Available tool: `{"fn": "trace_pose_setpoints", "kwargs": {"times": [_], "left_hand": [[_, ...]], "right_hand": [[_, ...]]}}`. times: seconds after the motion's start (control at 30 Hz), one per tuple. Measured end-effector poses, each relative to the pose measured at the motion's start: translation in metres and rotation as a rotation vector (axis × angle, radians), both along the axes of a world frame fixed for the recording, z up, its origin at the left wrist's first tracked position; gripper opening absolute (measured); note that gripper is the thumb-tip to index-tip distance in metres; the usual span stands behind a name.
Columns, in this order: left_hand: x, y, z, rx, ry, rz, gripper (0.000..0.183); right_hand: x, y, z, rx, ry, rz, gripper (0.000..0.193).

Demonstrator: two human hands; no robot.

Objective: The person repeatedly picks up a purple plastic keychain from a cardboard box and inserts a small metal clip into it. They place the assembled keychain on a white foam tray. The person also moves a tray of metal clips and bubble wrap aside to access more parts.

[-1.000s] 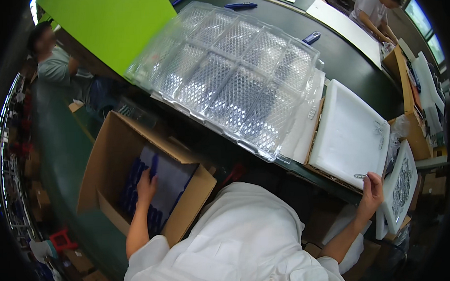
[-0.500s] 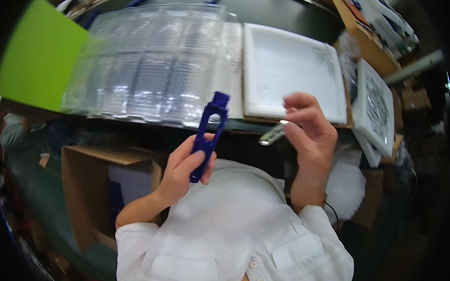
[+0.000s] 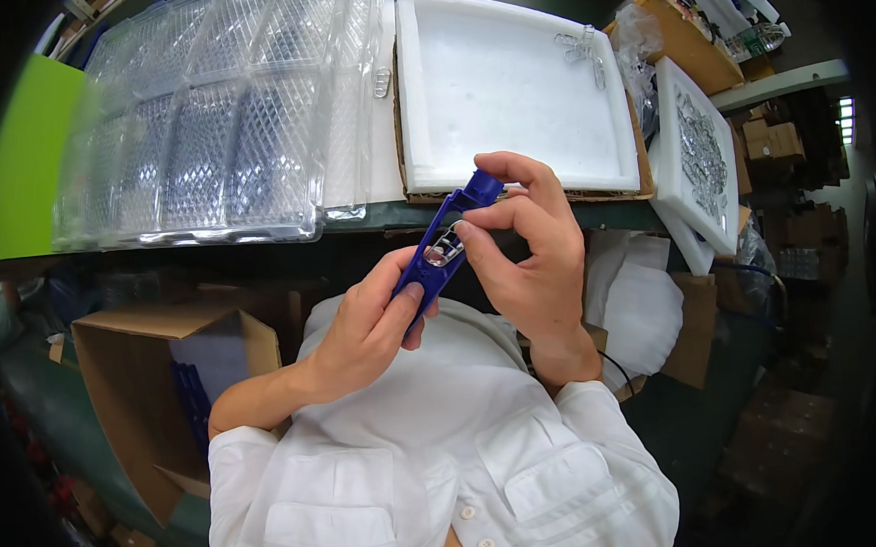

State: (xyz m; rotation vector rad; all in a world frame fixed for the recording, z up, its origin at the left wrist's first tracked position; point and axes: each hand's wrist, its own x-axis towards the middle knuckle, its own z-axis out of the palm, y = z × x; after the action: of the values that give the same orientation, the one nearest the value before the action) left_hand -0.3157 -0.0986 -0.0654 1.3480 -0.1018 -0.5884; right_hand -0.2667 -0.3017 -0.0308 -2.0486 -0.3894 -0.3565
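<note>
My left hand [image 3: 363, 324] grips the lower end of a long dark-blue plastic part [image 3: 481, 183], held tilted with its far end up to the right. A small shiny metal wire clip [image 3: 444, 250] sits at the opening in the part's middle. My right hand [image 3: 534, 246] pinches the clip's upper end between thumb and finger, while its other fingers curl beside the part's far end. Whether the clip is seated in the opening I cannot tell.
Clear plastic trays [image 3: 202, 137] lie at the back left beside a green panel [image 3: 24, 163]. A white foam tray [image 3: 499, 78] holds several clips [image 3: 583, 49]. Another foam tray [image 3: 668, 169] at right carries a clip pile [image 3: 701, 153]. Blue parts [image 3: 191, 393] stand in a cardboard box [image 3: 114, 391].
My right hand has moved left and brought the metal clip from beside the foam tray to the blue part's opening. The blue part has turned and tilted further right.
</note>
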Motion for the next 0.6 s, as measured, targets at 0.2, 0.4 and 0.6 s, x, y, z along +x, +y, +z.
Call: {"fn": "trace_pose_setpoints", "kwargs": {"times": [0.2, 0.4, 0.6], "left_hand": [[0.001, 0.001, 0.0, 0.039, -0.026, 0.014, 0.037], [0.004, 0.001, -0.012, 0.073, -0.072, 0.049, 0.039], [0.008, 0.001, -0.023, 0.149, -0.318, 0.088, 0.035]], "right_hand": [[0.005, 0.007, -0.008, -0.122, -0.126, 0.01, 0.014], [0.01, 0.002, -0.025, -0.19, -0.094, 0.046, 0.018], [0.0, 0.014, -0.012, 0.046, 0.123, -0.157, 0.03]]}}
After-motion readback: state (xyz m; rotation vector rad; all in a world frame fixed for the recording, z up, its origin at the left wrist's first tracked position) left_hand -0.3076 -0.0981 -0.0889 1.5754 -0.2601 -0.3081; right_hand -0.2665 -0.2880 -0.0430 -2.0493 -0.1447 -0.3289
